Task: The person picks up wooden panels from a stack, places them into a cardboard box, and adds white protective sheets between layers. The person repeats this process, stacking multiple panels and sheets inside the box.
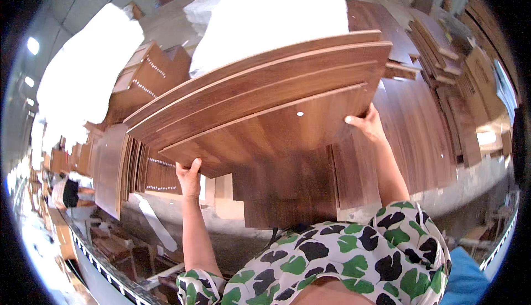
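Note:
A stack of several brown wood-grain panels (260,120) is held up at a tilt in front of me. The nearest panel is the shortest and bears a small white round spot (300,113). My left hand (189,178) grips the stack at its lower left corner, thumb on the near face. At the right end my right hand (367,124) is closed on the edge, its thumb also on the near face. The other fingers of both hands are mostly hidden behind the panels. Below the stack, more dark brown panels (287,194) stand or lie close to my body.
Large white wrapped bundles (271,17) rise behind the stack and at the far left. Brown boards (417,133) lie to the right, near piled panels (437,45) and cardboard (481,84). Upright panels (110,167) stand at the left. Farther left, another person (66,193) is partly visible.

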The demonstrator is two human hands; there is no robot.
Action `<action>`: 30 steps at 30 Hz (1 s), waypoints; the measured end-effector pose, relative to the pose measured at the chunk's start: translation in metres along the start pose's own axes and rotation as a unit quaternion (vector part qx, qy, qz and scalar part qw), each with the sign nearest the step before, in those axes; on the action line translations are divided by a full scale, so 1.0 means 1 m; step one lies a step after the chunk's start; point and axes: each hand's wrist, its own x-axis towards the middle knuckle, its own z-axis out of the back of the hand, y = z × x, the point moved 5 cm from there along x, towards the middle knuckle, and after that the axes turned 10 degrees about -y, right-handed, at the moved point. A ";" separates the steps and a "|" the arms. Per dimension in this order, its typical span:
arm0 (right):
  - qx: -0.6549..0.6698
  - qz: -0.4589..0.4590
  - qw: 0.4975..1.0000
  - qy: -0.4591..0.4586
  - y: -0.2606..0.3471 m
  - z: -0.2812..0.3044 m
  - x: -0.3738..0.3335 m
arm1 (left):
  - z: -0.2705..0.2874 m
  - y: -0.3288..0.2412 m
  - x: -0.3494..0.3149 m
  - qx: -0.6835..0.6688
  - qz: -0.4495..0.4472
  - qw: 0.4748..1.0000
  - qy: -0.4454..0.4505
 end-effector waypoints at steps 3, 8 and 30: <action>-0.052 -0.004 0.999 0.009 -0.004 -0.004 -0.004 | 0.011 0.001 -0.003 -0.014 0.003 1.000 -0.008; -0.049 0.074 0.996 0.024 0.003 0.009 -0.013 | -0.014 -0.008 -0.002 0.069 0.006 0.998 0.007; -0.278 -0.138 0.946 0.089 -0.048 0.008 -0.074 | 0.026 0.052 -0.032 0.406 0.219 0.887 0.007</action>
